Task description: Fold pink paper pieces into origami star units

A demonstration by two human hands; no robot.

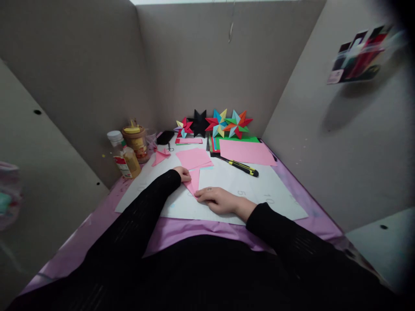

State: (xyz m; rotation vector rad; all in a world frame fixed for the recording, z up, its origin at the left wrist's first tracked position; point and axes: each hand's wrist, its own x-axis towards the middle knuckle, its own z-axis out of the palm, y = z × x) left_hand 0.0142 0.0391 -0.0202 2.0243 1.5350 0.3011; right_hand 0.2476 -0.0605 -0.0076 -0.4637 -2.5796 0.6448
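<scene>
Left hand (pixel 183 173): fingers curled in at the left edge of a folded pink paper (pixel 194 180); can't tell if they pinch it or just press. Right hand (pixel 220 201): fingers close together, tips down on the paper's near point; grip underneath hidden, can't tell if anything is pinched. So the folded paper sits between the two sets of fingers, flat on a big white sheet (pixel 267 177) with pencilled numbers, purple cloth (pixel 181 231) underneath

Just beyond the left fingers: loose pink squares (pixel 193 158), overlapping. Left of those, a pointed pink piece (pixel 161 157), already folded. Farther left of the left fingers: capped bottle (pixel 132 162), brown jar (pixel 138 144)

Beyond and right of the right fingers: black-yellow cutter (pixel 244 167), then a large pink sheet (pixel 248 153) over green paper (pixel 251 139). Farthest from both hands: row of paper stars (pixel 199 124), near the back wall
</scene>
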